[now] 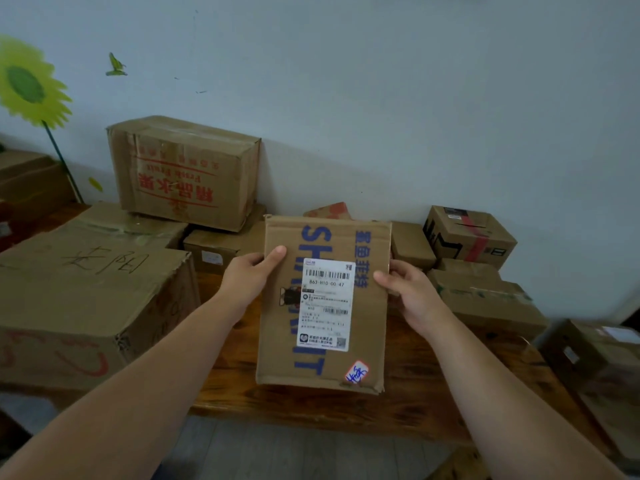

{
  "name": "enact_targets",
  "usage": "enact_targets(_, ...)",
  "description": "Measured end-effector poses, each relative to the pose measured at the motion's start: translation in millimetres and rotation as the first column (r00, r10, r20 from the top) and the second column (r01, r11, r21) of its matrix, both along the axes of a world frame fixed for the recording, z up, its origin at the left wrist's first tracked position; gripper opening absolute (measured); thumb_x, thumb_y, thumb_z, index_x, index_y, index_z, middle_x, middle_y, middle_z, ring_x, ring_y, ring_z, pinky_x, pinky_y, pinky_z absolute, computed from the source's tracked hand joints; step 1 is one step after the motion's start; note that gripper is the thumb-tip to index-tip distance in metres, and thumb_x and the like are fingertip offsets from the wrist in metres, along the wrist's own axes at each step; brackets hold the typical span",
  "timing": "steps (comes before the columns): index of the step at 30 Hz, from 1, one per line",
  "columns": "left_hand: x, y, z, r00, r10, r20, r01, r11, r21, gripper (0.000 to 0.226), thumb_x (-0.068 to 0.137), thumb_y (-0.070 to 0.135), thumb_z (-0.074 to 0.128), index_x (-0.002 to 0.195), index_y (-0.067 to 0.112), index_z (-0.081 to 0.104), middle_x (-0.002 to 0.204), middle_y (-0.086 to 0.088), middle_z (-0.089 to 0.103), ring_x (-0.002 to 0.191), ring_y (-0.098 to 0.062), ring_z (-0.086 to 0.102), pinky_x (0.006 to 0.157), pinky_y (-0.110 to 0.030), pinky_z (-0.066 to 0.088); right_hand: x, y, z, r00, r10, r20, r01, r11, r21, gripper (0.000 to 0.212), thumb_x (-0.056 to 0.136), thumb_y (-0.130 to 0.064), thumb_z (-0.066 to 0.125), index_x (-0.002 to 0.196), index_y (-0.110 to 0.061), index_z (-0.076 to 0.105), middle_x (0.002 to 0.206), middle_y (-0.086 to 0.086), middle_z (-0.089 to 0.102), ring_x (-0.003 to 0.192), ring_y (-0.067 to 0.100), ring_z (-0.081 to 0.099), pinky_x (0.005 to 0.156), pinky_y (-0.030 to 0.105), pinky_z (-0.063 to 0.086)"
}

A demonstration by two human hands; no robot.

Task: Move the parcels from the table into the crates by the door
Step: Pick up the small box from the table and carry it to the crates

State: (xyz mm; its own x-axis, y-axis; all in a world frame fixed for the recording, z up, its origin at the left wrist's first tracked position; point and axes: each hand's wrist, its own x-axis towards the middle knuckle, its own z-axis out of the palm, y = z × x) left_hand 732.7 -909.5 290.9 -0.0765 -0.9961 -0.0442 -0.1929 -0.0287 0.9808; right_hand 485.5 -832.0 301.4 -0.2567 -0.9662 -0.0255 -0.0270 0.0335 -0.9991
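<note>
Parcels (187, 174) crowded the table (311, 407) from nine to three o'clock, so most work seemingly remained. Left hand (247, 275) and right hand (412, 292) gripped one flat parcel (370, 323) by its sides; no crates showed.

The brown wooden worktop (408, 407) runs along a pale wall, its front edge worn. At its left end sits a large carton with handwriting on its lid (86, 299). Behind that lies a low flat carton (135, 221), and just beside it a small box with a white label (216, 252). Toward the right stand a small plain box (412, 245) and a longer box with green tape (485, 301), close together near the wall.
</note>
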Motion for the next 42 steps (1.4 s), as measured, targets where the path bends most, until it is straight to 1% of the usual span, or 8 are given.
enact_targets(3,-5,-3,1,0.999,-0.033,-0.042,0.036,0.997,0.073,0.029,0.078,0.062,0.058,0.082,0.033,0.056,0.081,0.019,0.057,0.076,0.0,0.05,0.065,-0.021,0.035,-1,3,-2,0.998,-0.059,-0.011,0.059,0.998,-0.003,0.008,0.085,-0.019,0.066,0.092,-0.021,0.07,0.086,-0.006,0.075,0.088,0.015,0.068,0.075,0.031,0.048)
enact_targets(9,-11,-1,-11,0.941,-0.295,-0.165,0.324,0.926,0.195,0.063,0.067,0.043,0.077,0.12,0.051,0.044,0.101,0.02,0.057,0.091,-0.005,0.051,0.076,-0.033,0.038,1,12,-5,0.983,-0.179,-0.028,0.179,0.984,0.022,0.015,0.093,-0.035,0.056,0.092,-0.03,0.07,0.093,-0.005,0.075,0.091,0.015,0.069,0.082,0.039,0.051)
enact_targets(12,-17,2,-17,0.935,-0.321,-0.15,0.344,0.924,0.166,0.083,0.072,0.025,0.078,0.14,0.041,0.033,0.103,0.017,0.058,0.091,-0.005,0.056,0.066,-0.023,0.043,-1,16,0,0.953,-0.284,-0.104,0.286,0.958,0.002,0.019,0.091,-0.04,0.058,0.083,-0.026,0.068,0.09,-0.004,0.073,0.09,0.016,0.067,0.082,0.038,0.051)
enact_targets(14,-21,5,-19,0.957,-0.261,-0.124,0.28,0.943,0.178,0.088,0.07,0.034,0.079,0.144,0.03,0.031,0.11,0.011,0.057,0.093,-0.009,0.057,0.067,-0.025,0.045,-6,21,2,0.952,-0.299,-0.056,0.3,0.954,0.009,0.02,0.089,-0.037,0.062,0.089,-0.018,0.067,0.094,0.001,0.073,0.091,0.019,0.067,0.081,0.039,0.052)
enact_targets(20,-55,27,-11,0.962,-0.258,-0.09,0.272,0.94,0.205,0.061,0.06,0.059,0.071,0.108,0.026,0.054,0.1,0.006,0.063,0.091,-0.015,0.059,0.076,-0.034,0.045,-44,56,-5,0.984,-0.113,0.138,0.115,0.993,-0.006,0.029,0.088,-0.027,0.062,0.115,-0.039,0.062,0.105,-0.004,0.073,0.095,0.019,0.07,0.074,0.037,0.054)
enact_targets(25,-111,51,-3,0.947,-0.283,-0.15,0.306,0.937,0.168,0.031,0.069,0.055,0.07,0.087,0.034,0.056,0.096,0.005,0.065,0.087,-0.015,0.062,0.062,-0.028,0.044,-93,93,-11,0.971,-0.059,0.23,0.075,0.995,-0.06,0.032,0.088,-0.025,0.06,0.105,-0.052,0.062,0.111,-0.002,0.071,0.1,0.023,0.068,0.078,0.042,0.056)
enact_targets(33,-273,132,-3,0.912,-0.361,-0.192,0.39,0.91,0.141,0.028,0.073,0.052,0.071,0.093,0.037,0.059,0.089,0.008,0.069,0.079,-0.013,0.067,0.057,-0.026,0.048,-231,192,-20,0.908,-0.335,0.25,0.349,0.937,-0.011,0.027,0.091,-0.018,0.058,0.116,-0.011,0.053,0.105,0.011,0.068,0.085,0.022,0.07,0.069,0.036,0.054)
enact_targets(42,-458,203,-21,0.829,-0.519,-0.208,0.556,0.802,0.217,0.035,0.072,0.036,0.077,0.097,0.025,0.055,0.102,-0.005,0.065,0.09,-0.025,0.066,0.075,-0.044,0.055,-387,301,-33,0.792,-0.547,0.27,0.547,0.833,0.085,0.024,0.093,-0.024,0.058,0.114,-0.016,0.049,0.11,0.011,0.066,0.097,0.028,0.067,0.084,0.047,0.054)
